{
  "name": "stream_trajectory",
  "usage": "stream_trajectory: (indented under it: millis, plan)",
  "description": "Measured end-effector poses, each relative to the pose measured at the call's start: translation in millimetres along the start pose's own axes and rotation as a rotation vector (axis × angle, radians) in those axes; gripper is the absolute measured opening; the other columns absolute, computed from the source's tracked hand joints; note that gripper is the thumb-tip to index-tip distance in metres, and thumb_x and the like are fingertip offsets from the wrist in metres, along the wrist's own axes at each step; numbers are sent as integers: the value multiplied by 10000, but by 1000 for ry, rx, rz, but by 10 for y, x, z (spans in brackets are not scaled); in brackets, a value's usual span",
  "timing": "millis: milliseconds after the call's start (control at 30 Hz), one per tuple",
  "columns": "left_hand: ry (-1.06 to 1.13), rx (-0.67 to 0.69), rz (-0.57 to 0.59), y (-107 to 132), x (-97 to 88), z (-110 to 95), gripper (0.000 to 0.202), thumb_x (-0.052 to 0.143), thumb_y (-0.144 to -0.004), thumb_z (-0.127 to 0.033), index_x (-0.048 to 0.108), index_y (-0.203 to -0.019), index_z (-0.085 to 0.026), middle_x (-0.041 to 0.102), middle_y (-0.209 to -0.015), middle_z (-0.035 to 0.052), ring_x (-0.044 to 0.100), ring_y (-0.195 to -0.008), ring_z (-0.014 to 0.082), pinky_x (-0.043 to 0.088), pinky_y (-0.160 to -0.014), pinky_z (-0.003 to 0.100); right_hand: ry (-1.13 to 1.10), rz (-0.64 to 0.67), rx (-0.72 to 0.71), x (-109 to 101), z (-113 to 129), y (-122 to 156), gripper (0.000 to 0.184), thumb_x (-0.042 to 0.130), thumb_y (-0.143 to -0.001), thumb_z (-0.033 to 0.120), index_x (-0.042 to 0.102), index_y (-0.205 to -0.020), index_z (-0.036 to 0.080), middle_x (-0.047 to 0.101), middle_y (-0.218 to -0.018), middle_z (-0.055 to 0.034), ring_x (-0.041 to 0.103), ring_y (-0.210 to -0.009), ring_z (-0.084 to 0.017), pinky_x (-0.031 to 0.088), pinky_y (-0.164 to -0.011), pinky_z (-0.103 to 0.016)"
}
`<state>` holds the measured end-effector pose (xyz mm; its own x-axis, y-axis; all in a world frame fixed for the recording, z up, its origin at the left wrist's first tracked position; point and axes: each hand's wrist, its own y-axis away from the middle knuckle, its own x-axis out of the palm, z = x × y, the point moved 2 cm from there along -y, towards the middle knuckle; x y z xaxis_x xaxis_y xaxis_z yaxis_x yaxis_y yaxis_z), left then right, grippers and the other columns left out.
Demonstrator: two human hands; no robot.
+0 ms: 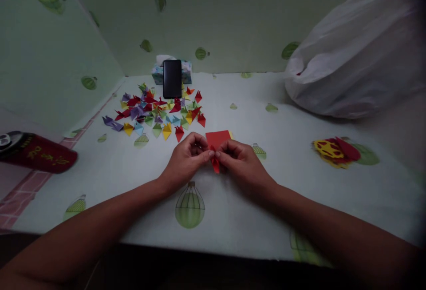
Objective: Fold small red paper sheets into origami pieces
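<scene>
My left hand (186, 159) and my right hand (240, 162) meet at the middle of the table, both pinching a small folded red paper piece (214, 161) between their fingertips. Just behind the hands lies a stack of square paper sheets (218, 138), red on top with a yellow edge showing. Further back to the left, a pile of several folded paper figures (156, 112) in red, yellow, purple, blue and green is spread on the table.
A black phone (172, 78) leans against a tissue box (186, 72) at the back. A dark red can (36, 152) lies at the left edge. A large white plastic bag (359, 54) fills the back right. A red and yellow packet (336, 151) lies at right.
</scene>
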<state>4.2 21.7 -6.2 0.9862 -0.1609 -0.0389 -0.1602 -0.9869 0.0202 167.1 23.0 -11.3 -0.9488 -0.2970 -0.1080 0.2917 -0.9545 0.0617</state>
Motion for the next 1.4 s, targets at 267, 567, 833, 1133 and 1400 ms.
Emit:
stream_trajectory:
  millis: [267, 567, 833, 1133, 1400]
  plan:
    - [51, -84, 46, 19, 36, -25, 192, 745, -779, -271, 606, -842, -153, 647, -743, -11, 596, -658, 104, 470, -625, 234, 35, -13, -55, -8, -21, -23, 139, 597, -817, 277, 575, -720, 180, 567, -671, 6, 502, -630, -136, 379, -601, -297]
    - [44, -92, 22, 28, 38, -42, 182, 754, -767, -272, 622, -796, -150, 641, -716, -18, 598, -637, 100, 466, -611, 226, 2, 11, -63, -7, -29, -27, 174, 626, -836, 298, 567, -719, 185, 574, -673, 10, 504, -628, -133, 389, -599, -291]
    - [12, -97, 52, 9, 15, -31, 190, 733, -788, -299, 619, -819, -149, 637, -740, -11, 574, -646, 94, 449, -617, 228, -48, 37, -68, -8, -9, -9, 187, 614, -863, 313, 572, -740, 178, 589, -677, 12, 503, -630, -121, 391, -609, -279]
    - [-12, -84, 61, 7, 16, -18, 183, 721, -791, -294, 601, -811, -158, 626, -741, -11, 574, -660, 104, 451, -632, 243, -27, 45, -97, -6, -9, -24, 202, 594, -869, 291, 552, -704, 183, 587, -649, 22, 502, -611, -113, 379, -597, -264]
    - [-33, -51, 58, 19, 13, -41, 174, 718, -794, -292, 606, -810, -159, 620, -723, -17, 569, -637, 103, 458, -618, 239, 76, 42, -170, -16, 20, -26, 190, 568, -874, 223, 554, -689, 183, 596, -638, 24, 503, -618, -113, 378, -601, -259]
